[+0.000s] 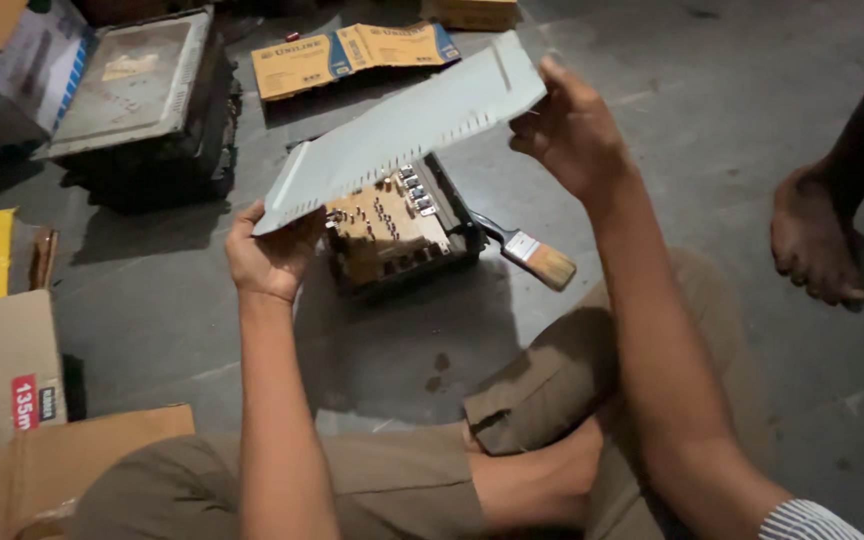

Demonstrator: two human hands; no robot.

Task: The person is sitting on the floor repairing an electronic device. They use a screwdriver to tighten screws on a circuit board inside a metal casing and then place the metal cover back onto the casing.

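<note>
I hold a grey sheet-metal cover (pixel 402 125) with slotted vents tilted in the air between both hands. My left hand (pixel 270 255) grips its lower left corner. My right hand (pixel 572 125) grips its upper right edge. Under the cover, on the grey floor, sits an opened electronic unit (pixel 397 225) with a tan circuit board and a row of connectors showing. A paintbrush (pixel 537 258) with a black handle and pale bristles lies just right of the unit. I sit cross-legged, my knees in olive trousers below.
Another grey-topped device (pixel 142 85) stands at the back left. A flattened yellow-and-blue carton (pixel 352 55) lies behind the unit. Cardboard boxes (pixel 2 370) crowd the left edge. Another person's bare foot (pixel 817 240) rests on the floor at the right.
</note>
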